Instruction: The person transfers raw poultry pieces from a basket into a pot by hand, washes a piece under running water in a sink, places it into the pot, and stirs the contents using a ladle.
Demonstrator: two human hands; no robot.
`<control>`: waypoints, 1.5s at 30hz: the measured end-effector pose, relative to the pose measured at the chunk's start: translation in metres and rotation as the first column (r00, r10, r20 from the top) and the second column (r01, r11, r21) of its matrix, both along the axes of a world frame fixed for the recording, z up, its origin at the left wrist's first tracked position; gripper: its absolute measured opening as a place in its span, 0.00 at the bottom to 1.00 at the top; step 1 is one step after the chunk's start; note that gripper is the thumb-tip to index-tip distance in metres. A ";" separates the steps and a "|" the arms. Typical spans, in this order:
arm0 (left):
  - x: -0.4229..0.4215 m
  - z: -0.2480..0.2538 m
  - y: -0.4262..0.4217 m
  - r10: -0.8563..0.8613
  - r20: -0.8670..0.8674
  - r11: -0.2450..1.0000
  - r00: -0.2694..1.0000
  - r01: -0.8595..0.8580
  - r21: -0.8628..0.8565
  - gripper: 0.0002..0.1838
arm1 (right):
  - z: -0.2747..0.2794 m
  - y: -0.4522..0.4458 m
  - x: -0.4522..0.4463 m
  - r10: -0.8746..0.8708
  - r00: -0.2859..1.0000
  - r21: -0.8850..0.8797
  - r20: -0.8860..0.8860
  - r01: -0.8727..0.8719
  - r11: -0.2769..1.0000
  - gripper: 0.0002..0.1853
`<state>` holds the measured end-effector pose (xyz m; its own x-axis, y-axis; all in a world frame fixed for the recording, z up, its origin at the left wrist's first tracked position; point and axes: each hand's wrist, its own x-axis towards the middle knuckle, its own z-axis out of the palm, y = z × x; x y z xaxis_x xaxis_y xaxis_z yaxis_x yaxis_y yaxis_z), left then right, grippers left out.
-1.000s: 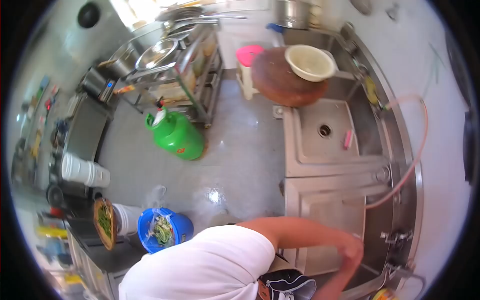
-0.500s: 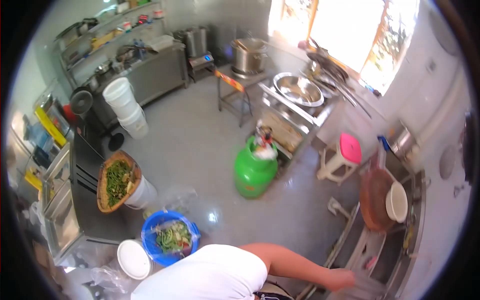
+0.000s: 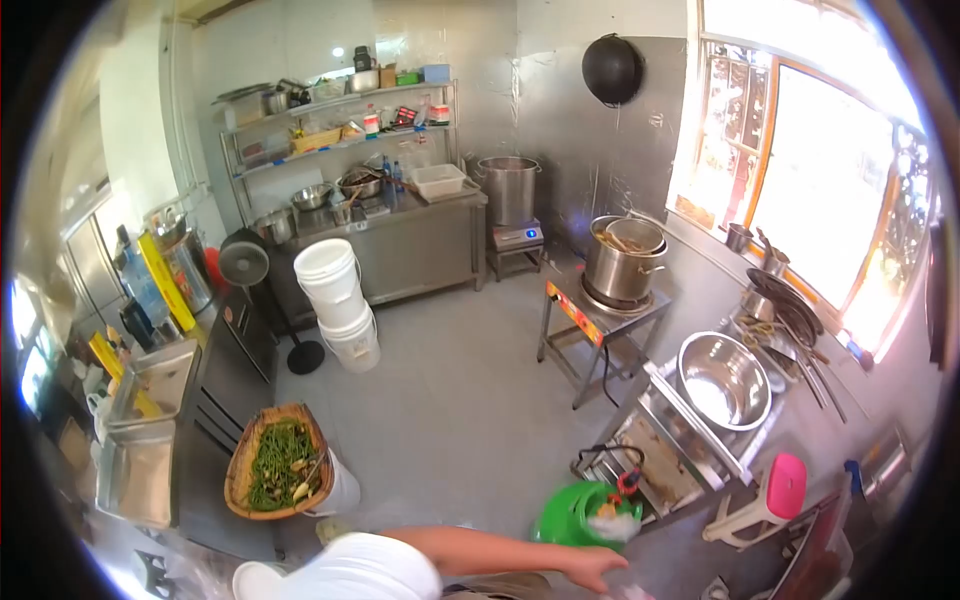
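- I observe a grey floor (image 3: 450,390), smooth and light-reflecting, across the middle of the room.
- On the far side I record a metal counter (image 3: 420,245) beneath loaded wall shelves (image 3: 345,135).
- On the far wall, right of those shelves, a black wok (image 3: 612,70) hangs; a bright window (image 3: 815,170) occupies the right side.
- I find the left hand (image 3: 595,567) at the near edge, its arm stretched rightward from a white sleeve (image 3: 365,570). Its fingertips blur into something pale at the edge of view; I cannot tell whether they grasp anything. The right hand is out of view.
- Just beyond the left hand stands a green gas cylinder (image 3: 563,517), a pale bundle on its top; I cannot confirm contact.
- Right of the cylinder, a metal rack (image 3: 700,425) carries a shiny steel basin (image 3: 712,368).
- Behind the cylinder, a steel pot (image 3: 612,275) contains a smaller vessel.
- At near left, a woven basket (image 3: 238,485) contains green vegetables (image 3: 280,462) and rests at a white bucket (image 3: 343,490).
- Two further white buckets (image 3: 328,285) stand stacked before the counter.
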<state>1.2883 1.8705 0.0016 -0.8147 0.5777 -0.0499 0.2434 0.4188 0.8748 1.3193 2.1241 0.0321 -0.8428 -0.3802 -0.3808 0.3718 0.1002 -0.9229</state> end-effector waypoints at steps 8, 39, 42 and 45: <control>0.039 0.065 -0.339 0.591 0.631 0.554 0.502 -0.822 0.135 0.27 | 0.027 -0.425 -0.174 0.864 0.447 -0.012 -0.232 -0.890 0.456 0.13; -0.447 0.051 -1.164 0.678 0.671 0.105 0.302 -0.942 0.318 0.09 | -0.071 -1.231 -0.760 0.510 0.582 -0.163 0.634 -0.544 0.823 0.22; -0.501 0.077 -1.234 0.615 0.718 0.030 0.326 -0.920 0.392 0.08 | -0.113 -1.281 -0.811 0.831 0.247 0.248 0.499 -0.959 0.136 0.25; -0.551 0.063 -1.310 0.673 0.649 0.125 0.356 -0.919 0.375 0.10 | -0.150 -1.302 -0.849 0.933 0.021 0.426 0.360 -0.893 -0.145 0.27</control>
<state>0.7372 0.5602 0.0644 -0.8295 -0.4391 -0.3450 -0.1487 -0.4218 0.8944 0.4699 0.8224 -0.1183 0.1508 -0.6050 -0.7818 -0.4964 0.6375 -0.5891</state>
